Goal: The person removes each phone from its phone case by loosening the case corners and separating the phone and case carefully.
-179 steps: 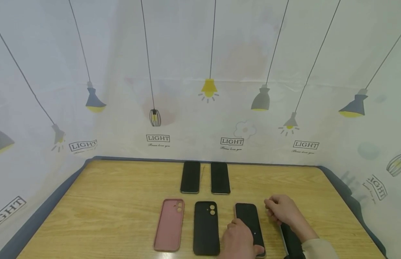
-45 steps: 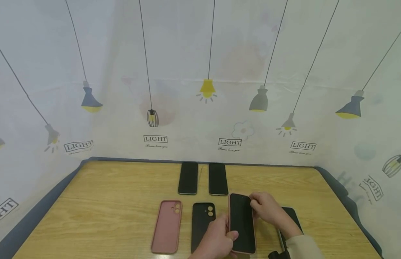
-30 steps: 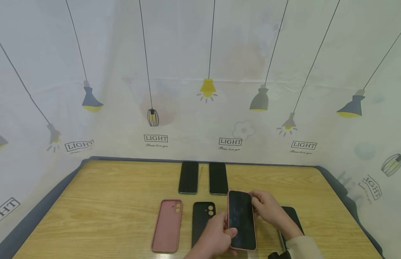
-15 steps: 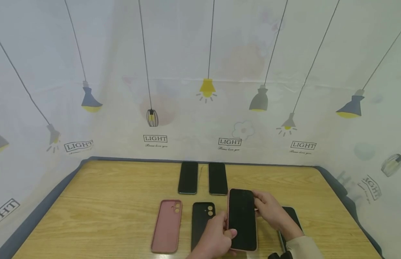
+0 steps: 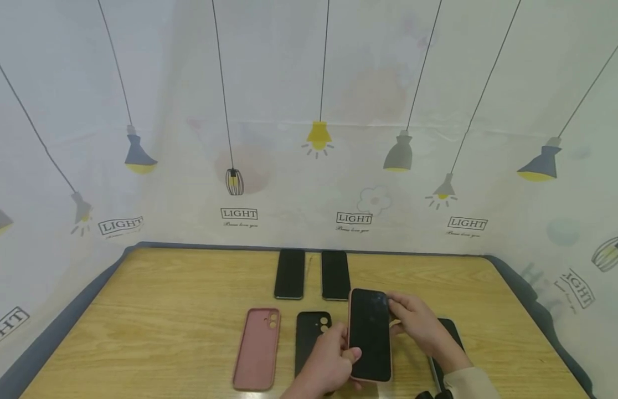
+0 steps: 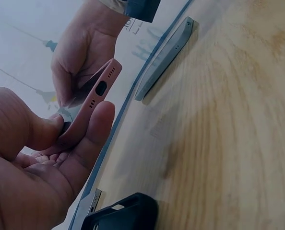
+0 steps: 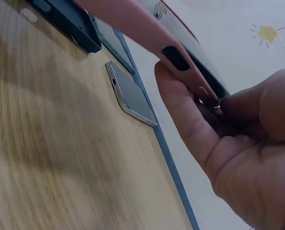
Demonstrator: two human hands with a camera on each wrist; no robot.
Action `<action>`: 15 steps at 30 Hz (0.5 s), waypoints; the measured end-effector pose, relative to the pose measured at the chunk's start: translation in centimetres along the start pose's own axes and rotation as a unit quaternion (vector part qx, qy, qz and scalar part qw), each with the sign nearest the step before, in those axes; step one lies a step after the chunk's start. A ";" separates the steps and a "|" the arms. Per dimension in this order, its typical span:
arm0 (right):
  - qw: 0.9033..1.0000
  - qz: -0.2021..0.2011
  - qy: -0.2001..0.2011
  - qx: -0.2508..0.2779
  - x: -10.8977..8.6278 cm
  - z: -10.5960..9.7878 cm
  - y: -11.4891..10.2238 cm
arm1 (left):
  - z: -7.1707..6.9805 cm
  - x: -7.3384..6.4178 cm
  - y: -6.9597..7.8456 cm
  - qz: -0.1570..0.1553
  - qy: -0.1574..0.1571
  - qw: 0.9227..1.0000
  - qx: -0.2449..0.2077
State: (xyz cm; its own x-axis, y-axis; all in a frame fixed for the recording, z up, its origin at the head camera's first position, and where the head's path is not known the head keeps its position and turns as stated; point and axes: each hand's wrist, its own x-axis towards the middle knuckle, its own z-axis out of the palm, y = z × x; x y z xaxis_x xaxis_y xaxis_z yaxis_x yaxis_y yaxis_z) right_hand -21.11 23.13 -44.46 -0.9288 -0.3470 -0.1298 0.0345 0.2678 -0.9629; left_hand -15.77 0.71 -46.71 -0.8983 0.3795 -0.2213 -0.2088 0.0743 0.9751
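Both hands hold a dark-screened smartphone [image 5: 370,338] with a pink phone case [image 6: 100,91] around it, raised off the table with the screen up. My left hand [image 5: 329,357] grips the lower left edge, thumb over the screen's border and fingers underneath. At the upper right corner, my right hand [image 5: 416,321] pinches phone and case together; in the right wrist view, its thumb [image 7: 243,103] is at the corner and a finger lies under the case. Whether the phone sits fully in the case all round cannot be told. A black phone case [image 5: 309,343] lies partly behind the left hand.
Another pink case [image 5: 256,349] lies left on the wooden table [image 5: 154,321]. Two phones, a left one [image 5: 290,274] and a right one [image 5: 335,275], lie at the back. One more phone [image 5: 451,332] lies partly under the right forearm. A printed curtain [image 5: 289,183] hangs behind.
Six seconds ago a phone lay flat near the left hand. It is now held up in a pink case. Over the last second, phone and hands have shifted slightly up and left.
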 end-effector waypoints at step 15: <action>0.999 0.000 -0.041 0.013 -1.1 0.9 0.3 | -0.3 0.2 0.6 0.021 0.042 0.999 0.013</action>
State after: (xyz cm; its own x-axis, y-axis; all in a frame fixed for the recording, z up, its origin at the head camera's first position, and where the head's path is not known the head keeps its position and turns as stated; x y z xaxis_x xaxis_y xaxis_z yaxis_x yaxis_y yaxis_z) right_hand -19.78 22.80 -44.77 -0.8955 -0.4199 -0.1474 0.0450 0.2439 -0.9688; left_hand -16.23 0.53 -46.22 -0.9355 0.3044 -0.1793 -0.1611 0.0841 0.9834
